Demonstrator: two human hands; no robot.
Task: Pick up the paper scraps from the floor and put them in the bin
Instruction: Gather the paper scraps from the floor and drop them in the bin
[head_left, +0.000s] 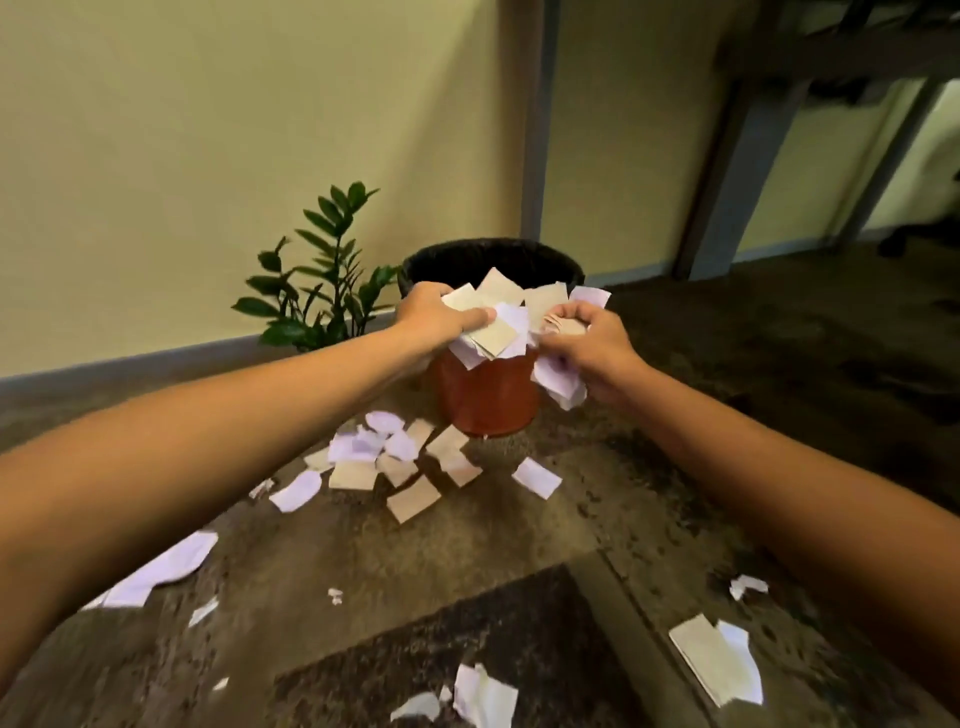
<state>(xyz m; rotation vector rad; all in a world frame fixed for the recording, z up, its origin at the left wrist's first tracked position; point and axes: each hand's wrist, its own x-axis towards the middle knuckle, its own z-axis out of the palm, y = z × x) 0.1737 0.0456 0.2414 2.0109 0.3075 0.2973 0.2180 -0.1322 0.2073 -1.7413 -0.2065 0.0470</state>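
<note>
A red bin (485, 400) with a black liner rim (493, 254) stands on the floor ahead. My left hand (434, 317) and my right hand (587, 345) together clutch a bunch of white and beige paper scraps (501, 325) in front of the bin's near rim. Several loose scraps (395, 462) lie in a heap on the floor before the bin. Other scraps lie at the left (161, 569), bottom centre (483, 696) and bottom right (719, 657).
A green potted plant (317, 280) stands left of the bin against the yellow wall. Dark table legs (727, 182) rise at the right. The floor (519, 571) is mottled brown with a darker square patch near me.
</note>
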